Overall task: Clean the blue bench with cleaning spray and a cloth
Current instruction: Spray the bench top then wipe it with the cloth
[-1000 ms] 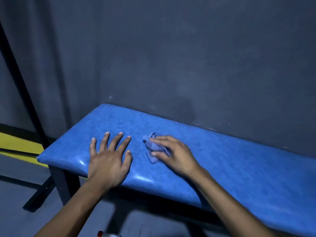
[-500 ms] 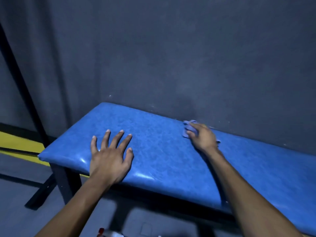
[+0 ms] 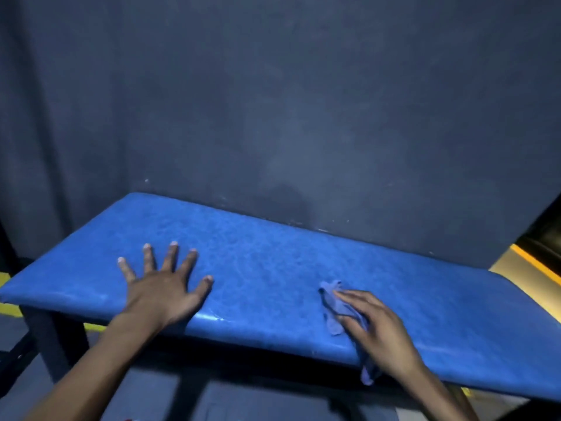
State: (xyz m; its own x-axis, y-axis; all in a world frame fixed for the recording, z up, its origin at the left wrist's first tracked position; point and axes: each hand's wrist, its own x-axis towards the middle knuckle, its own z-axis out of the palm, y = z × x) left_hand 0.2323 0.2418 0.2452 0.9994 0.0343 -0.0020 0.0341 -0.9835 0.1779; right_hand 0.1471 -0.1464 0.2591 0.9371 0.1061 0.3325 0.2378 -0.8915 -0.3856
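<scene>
The blue padded bench runs from left to right in front of me, its shiny cover faintly streaked. My left hand rests flat on the left part of the seat with fingers spread. My right hand presses a small blue cloth onto the seat near the front edge, fingers stretched over it. One end of the cloth sticks out past my fingertips; the other end hangs over the front edge under my wrist. No spray bottle can be made out.
A dark grey wall stands right behind the bench. A dark bench leg is at the front left. Yellow floor markings show past the right end. A sliver of something red touches the bottom edge.
My right hand has dragged the cloth from the back edge by the wall toward the front edge and to the right. The left hand stays planted; the view has shifted right.
</scene>
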